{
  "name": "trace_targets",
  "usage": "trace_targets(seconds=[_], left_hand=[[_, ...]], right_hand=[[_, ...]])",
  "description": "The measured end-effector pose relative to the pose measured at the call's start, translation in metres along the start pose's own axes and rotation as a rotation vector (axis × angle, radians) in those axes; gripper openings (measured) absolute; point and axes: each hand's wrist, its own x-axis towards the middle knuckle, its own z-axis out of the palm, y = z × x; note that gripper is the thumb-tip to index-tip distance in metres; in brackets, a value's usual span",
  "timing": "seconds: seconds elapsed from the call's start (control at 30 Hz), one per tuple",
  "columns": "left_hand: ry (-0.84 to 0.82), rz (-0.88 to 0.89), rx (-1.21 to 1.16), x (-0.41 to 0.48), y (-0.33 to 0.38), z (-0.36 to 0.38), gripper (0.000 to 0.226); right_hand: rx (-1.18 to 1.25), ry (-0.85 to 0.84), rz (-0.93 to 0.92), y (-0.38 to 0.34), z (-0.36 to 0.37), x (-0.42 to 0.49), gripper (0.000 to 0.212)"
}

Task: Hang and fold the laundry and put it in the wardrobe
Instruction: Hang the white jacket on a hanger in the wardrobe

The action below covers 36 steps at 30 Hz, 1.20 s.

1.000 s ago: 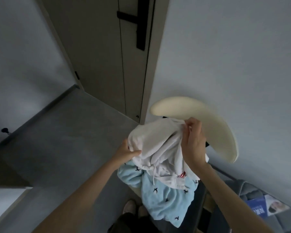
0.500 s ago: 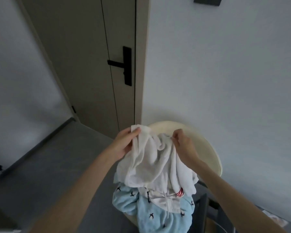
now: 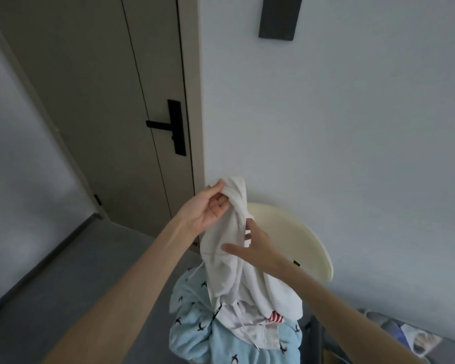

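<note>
Below both hands lies a light blue garment with small dark bird prints point(image 3: 195, 334). The white cotton garment point(image 3: 229, 258) hangs lengthwise, top end up. The right hand point(image 3: 258, 248) is spread flat against its middle, fingers loose. Above it, the left hand point(image 3: 208, 206) pinches the top edge.

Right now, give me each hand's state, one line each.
Left hand: closed, pinching the top of the white garment.
Right hand: open, fingers spread against the white garment, not gripping.
</note>
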Motion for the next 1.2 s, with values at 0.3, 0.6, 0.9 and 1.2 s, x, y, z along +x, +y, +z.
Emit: trace_targets(seconds=[0.3,0.6,0.9,1.2], left_hand=[[0.170,0.258,0.775,0.003,0.018,0.013,0.022],[0.022,0.547,1.446,0.006,-0.001,0.005,0.063],[-0.117,0.432,1.361,0.012,-0.059,0.018,0.073],[0.076,0.547,1.432,0.025,-0.028,-0.013,0.016]], right_hand=[[-0.224,0.748,-0.252,-0.015,-0.059,-0.002,0.020],[-0.246,0.830,-0.553,-0.067,-0.086,0.005,0.038],[-0.120,0.853,-0.610,-0.091,-0.096,0.000,0.043],[-0.123,0.776,-0.495,-0.072,-0.116,-0.004,0.030]])
